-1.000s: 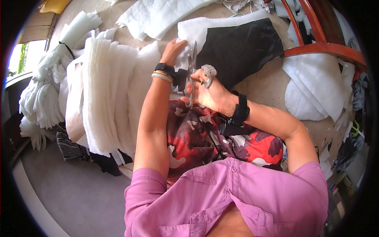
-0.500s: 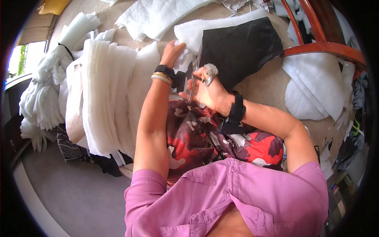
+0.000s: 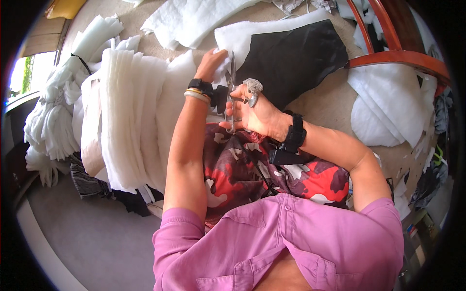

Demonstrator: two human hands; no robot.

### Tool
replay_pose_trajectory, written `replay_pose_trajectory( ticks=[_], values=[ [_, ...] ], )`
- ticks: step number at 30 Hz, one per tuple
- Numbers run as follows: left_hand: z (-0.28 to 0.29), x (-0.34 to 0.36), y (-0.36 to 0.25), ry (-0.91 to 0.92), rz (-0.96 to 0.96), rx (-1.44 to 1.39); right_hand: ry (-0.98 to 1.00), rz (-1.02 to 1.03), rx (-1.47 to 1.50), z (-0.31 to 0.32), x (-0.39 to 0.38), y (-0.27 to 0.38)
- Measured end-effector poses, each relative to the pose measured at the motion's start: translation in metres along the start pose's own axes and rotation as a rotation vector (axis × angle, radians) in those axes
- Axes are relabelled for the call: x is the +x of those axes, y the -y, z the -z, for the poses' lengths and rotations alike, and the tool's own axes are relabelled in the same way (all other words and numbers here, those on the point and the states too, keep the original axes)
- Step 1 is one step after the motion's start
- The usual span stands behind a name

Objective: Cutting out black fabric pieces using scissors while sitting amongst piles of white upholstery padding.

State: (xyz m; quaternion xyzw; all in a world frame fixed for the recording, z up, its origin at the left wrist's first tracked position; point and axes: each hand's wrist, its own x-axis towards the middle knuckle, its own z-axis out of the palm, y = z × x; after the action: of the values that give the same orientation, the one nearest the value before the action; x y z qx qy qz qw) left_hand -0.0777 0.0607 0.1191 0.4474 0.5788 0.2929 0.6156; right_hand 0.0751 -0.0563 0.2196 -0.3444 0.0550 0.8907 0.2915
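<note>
My left hand [image 3: 212,64] is closed on a bunched edge of white batting [image 3: 233,37]. A black fabric piece [image 3: 296,60] lies over that batting, with white showing along its far and left sides. In my right hand [image 3: 259,116] is a pair of metal scissors [image 3: 231,76], with grey wrapping on one handle loop. The scissor blades point away from me, beside the left fingers at the left edge of the black piece. Both hands are above the near end of the batting, just past my lap.
To the left stands a thick stack of white batting sheets [image 3: 121,121], with a tied white bundle [image 3: 53,116] beyond it. More batting [image 3: 189,19] lies on the floor ahead. A red wooden frame [image 3: 398,60] and folded batting [image 3: 383,106] are at the right.
My right hand has shifted slightly left with the scissors, whose blades now show more clearly beside my left hand. The left hand still grips the batting, a little further left.
</note>
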Motion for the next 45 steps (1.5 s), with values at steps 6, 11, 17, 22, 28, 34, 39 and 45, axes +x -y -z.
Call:
replay_pose_trajectory(
  ticks=[6, 11, 17, 22, 28, 34, 39, 45],
  values=[
    [0.004, 0.005, 0.006, -0.113, -0.018, 0.272, 0.002, -0.043, 0.048, 0.013, -0.010, 0.007],
    [0.015, 0.014, 0.021, -0.062, -0.152, 0.420, 0.027, -0.042, -0.109, -0.003, -0.024, 0.014],
    [0.012, 0.005, 0.014, -0.038, -0.016, 0.185, -0.043, -0.118, -0.162, -0.015, -0.034, 0.017],
    [0.000, -0.007, -0.010, -0.018, 0.137, 0.104, 0.077, -0.059, -0.067, 0.011, -0.009, 0.015],
    [0.035, -0.013, 0.017, 0.221, -0.494, 0.638, 0.100, -0.102, -0.074, 0.003, -0.025, 0.010],
    [0.024, 0.004, 0.018, 0.151, -0.321, 0.517, 0.073, -0.132, -0.028, 0.001, -0.029, 0.017],
    [0.007, 0.000, 0.007, -0.022, 0.129, 0.140, 0.157, -0.217, 0.009, 0.002, -0.035, 0.036],
    [0.011, -0.001, 0.011, 0.029, 0.014, 0.114, 0.171, -0.276, 0.141, 0.007, -0.029, 0.044]
  ],
)
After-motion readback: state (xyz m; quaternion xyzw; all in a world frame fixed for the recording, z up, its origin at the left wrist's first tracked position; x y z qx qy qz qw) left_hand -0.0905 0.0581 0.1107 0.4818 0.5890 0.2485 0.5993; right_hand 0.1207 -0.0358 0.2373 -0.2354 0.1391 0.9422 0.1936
